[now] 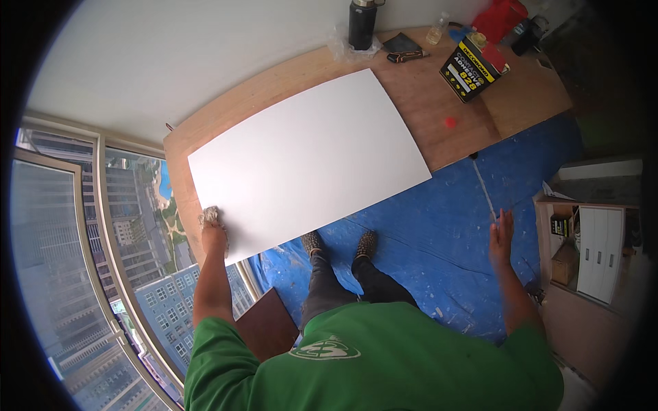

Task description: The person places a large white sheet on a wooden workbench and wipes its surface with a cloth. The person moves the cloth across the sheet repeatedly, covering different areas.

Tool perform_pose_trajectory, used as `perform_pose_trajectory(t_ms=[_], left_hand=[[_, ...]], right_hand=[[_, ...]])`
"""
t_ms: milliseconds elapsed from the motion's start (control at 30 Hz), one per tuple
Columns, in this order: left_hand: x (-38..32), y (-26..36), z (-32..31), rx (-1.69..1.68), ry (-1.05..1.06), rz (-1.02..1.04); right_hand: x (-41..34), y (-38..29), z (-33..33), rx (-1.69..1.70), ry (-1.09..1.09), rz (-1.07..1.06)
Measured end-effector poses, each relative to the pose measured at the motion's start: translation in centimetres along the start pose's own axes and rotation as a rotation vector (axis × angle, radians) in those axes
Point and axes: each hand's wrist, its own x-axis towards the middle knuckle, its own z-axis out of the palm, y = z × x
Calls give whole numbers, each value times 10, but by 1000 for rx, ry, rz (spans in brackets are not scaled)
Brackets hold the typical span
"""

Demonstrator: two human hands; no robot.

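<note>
A large white sheet [313, 159] lies on a plywood work table [426, 103], its near edge reaching over the blue floor covering. My left hand [214, 235] holds a wadded, greyish rag [209, 216] against the sheet's left edge, near its lower left corner. Well to the right of the sheet, my right hand [502, 239] hangs in the air above the blue covering with nothing in it, the fingers extended. On the table right of the sheet stands a black and yellow Decobond contact adhesive can [470, 69].
Behind the sheet are a black bottle [361, 25], a utility knife [406, 55] and a small clear bottle [436, 33]. A red bag [498, 20] sits at the back right. Windows [56, 231] flank the left; a white cabinet [599, 251] stands right. A brown board [267, 323] is below.
</note>
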Motion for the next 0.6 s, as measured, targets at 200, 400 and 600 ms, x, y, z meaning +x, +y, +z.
perform_pose_trajectory(t_ms=[200,400,600], left_hand=[[-61,38,-32,-257,265,105],[-119,131,-22,-1015,-187,117],[-188,236,-29,-1570,-992,81]], right_hand=[[-223,152,43,107,42,706],[-367,210,170,168,-810,887],[-284,138,193,459,-600,842]])
